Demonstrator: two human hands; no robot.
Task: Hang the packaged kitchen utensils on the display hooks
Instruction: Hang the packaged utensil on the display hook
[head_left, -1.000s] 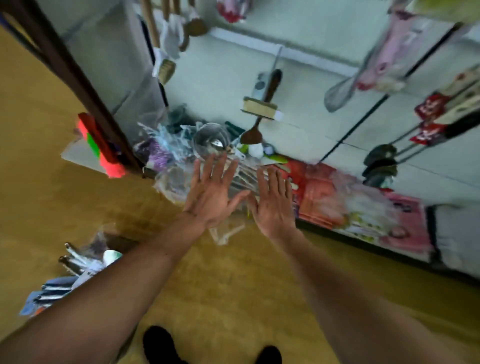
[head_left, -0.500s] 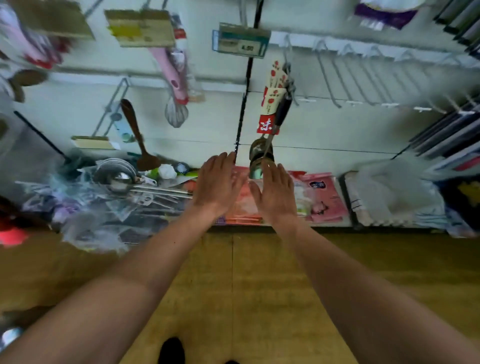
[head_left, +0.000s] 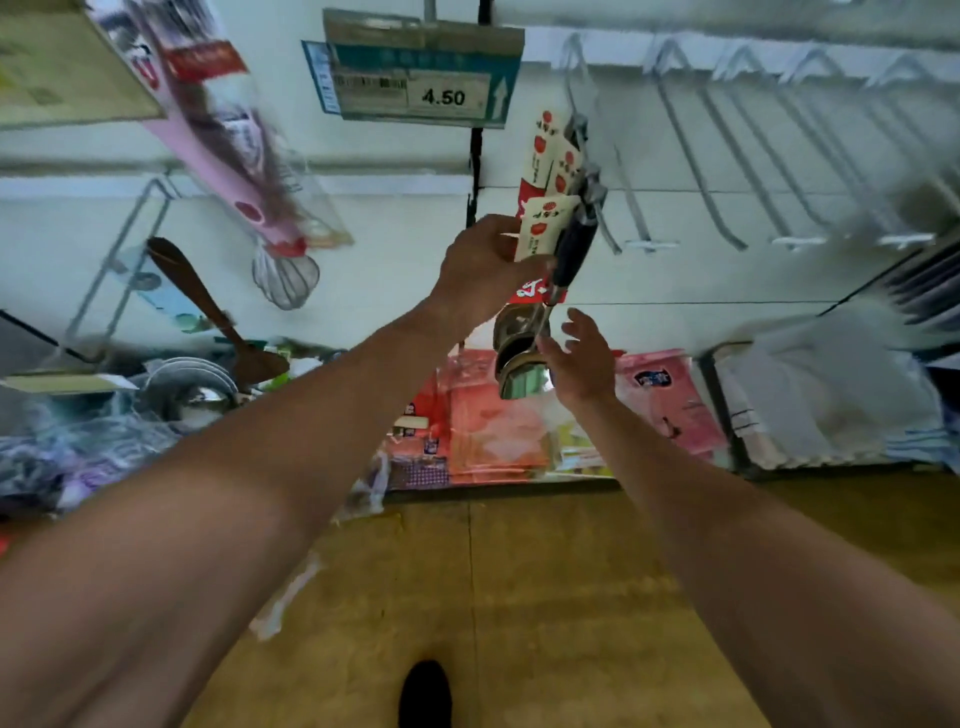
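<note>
At the white display wall, the left hand (head_left: 485, 270) is raised and closed around the card tags (head_left: 543, 228) of a bunch of ladles (head_left: 519, 358) that hang from a hook (head_left: 582, 130) just right of the dark upright post (head_left: 475, 171). Its fingers wrap the lowest white-and-red card beside the black handle (head_left: 571, 249). The right hand (head_left: 579, 358) is lower, fingers spread and loose, gripping nothing; its fingertips lie at the thin metal shaft just above the steel bowls, and whether they touch it I cannot tell. The bowls hang stacked, one behind another, between the two hands.

Above the bunch a price tag (head_left: 421, 85) reads 4.50. To the right a row of bare hooks (head_left: 727, 171) slants down the wall. To the left hang a pink-handled whisk (head_left: 283, 270) in clear wrap and a brown wooden spoon (head_left: 208, 312), each on its own hook, well apart from the hands.

Along the foot of the wall lies a heap of wrapped goods (head_left: 78, 447) at the left, with steel strainers (head_left: 187, 384) on top. Red and pink packets (head_left: 493, 431) lie below the ladles, and white folded cloths (head_left: 831, 405) sit at the right. The floor (head_left: 545, 597) is yellow-brown, and a dark shoe (head_left: 426, 693) shows at the bottom edge.
</note>
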